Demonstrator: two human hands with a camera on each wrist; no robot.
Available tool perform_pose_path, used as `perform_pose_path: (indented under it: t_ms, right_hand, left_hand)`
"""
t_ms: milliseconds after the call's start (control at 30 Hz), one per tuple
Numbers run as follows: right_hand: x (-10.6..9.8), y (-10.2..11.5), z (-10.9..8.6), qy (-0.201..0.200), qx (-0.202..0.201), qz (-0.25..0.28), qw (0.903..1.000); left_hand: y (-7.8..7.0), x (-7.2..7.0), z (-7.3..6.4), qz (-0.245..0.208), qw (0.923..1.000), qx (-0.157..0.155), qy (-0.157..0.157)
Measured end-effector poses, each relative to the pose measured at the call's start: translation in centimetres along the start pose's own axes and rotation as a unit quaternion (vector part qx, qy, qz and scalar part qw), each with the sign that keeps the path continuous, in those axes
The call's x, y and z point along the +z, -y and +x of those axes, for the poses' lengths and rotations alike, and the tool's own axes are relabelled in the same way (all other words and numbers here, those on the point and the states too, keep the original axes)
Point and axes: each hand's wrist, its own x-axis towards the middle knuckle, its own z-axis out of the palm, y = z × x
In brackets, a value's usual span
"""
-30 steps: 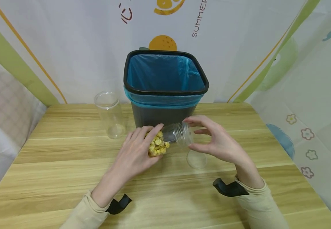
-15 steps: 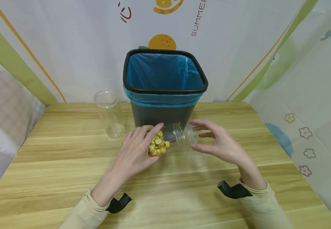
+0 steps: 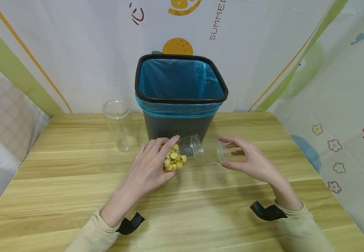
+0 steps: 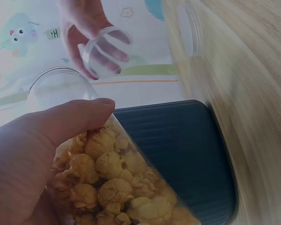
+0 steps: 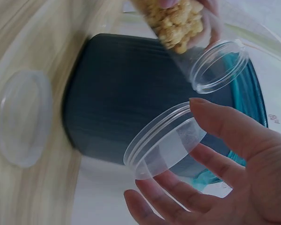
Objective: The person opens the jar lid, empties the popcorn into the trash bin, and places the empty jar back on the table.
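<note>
My left hand [image 3: 150, 166] grips a clear plastic jar [image 3: 186, 145], tipped on its side with its open mouth facing right. Popcorn [image 4: 114, 187] fills the part of the jar by the palm, and the stretch near the mouth holds none. To the right, my right hand [image 3: 251, 159] pinches a clear screw lid [image 5: 161, 143] by its rim, apart from the jar mouth. A second clear lid [image 3: 216, 173] lies flat on the table below, between the hands. Part of the jar is hidden behind my left fingers.
Behind the jar stands a dark bin [image 3: 177, 124] lined with a blue bag [image 3: 178, 111]. An upright clear jar [image 3: 120, 129] stands to its left on the wooden table [image 3: 182, 224]. Printed cloth [image 3: 90, 49] hangs behind and at the sides.
The lid in my right hand has come off the jar mouth and moved right, leaving a widening gap. My left hand and the popcorn jar have stayed nearly still.
</note>
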Motion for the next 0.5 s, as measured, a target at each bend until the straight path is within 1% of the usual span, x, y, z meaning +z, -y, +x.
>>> perform_pose_path:
  t_ms: [267,500]
  right_hand:
    - [-0.2,-1.3,-0.4,0.009,0.024,-0.024,0.9994]
    - [-0.4,-2.8,-0.6,0.016,0.049,-0.056,0.9971]
  left_hand:
    - [0.1,0.0,0.0,0.000,1.0000,0.003,0.002]
    - [0.1,-0.2,0.0,-0.003,1.0000,0.003,0.003]
